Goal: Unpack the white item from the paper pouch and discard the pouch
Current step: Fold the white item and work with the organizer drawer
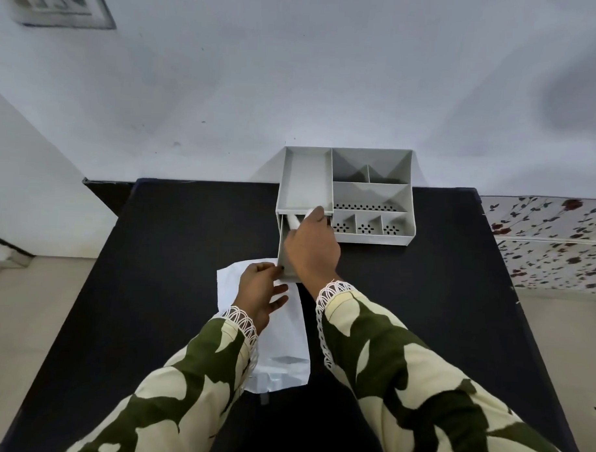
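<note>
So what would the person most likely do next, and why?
Probably let go of the white item into the open drawer of the grey organizer. The right hand already holds it over the drawer, while the left hand steadies the drawer front. The paper pouch lies flat on the table, still to discard.

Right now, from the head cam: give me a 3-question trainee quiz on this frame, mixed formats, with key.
1. True or false: the right hand holds the white item over the pulled-out drawer of the grey organizer.
2. Multiple choice: where is the paper pouch? A) in the organizer's top tray, B) flat on the black table, partly under the left hand, C) on the floor.
3. Fill in: the left hand's fingers touch the drawer's ____ edge.

Key: 1 true; 2 B; 3 front.
</note>
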